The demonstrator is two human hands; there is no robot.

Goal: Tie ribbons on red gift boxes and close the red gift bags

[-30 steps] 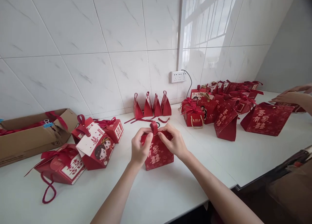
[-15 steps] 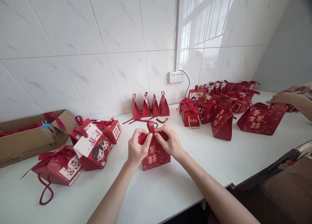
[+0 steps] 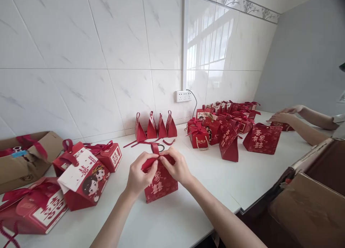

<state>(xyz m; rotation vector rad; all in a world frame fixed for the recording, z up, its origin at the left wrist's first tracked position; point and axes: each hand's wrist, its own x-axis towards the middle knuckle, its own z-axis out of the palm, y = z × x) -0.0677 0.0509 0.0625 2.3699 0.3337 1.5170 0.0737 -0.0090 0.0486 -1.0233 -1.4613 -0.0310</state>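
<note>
A red gift box [image 3: 164, 185] with pale lettering stands on the white table before me. My left hand [image 3: 141, 170] pinches its top edge between thumb and fingers, close to the strap loop [image 3: 154, 149] that rises above it. From the other side, my right hand [image 3: 175, 165] grips the same top edge, the two thumbs almost touching. The fingers cover whatever fastening lies between them. Just behind the box shows part of a dark ring-shaped loop [image 3: 161, 147]. Loose red straps [image 3: 140, 142] lie farther back.
Several small triangular red boxes [image 3: 161, 127] line the tiled wall. Larger decorated boxes [image 3: 83, 179] and a cardboard carton [image 3: 40, 169] are at left. Many finished-looking red boxes [image 3: 229, 136] crowd the right, where another person's hands [image 3: 285, 115] rest on a box. A power strip [image 3: 183, 96] is on the wall.
The view has turned to the right and tilted up, so everything sits further left. Both my hands keep their hold on the box top, with only slight finger movement.
</note>
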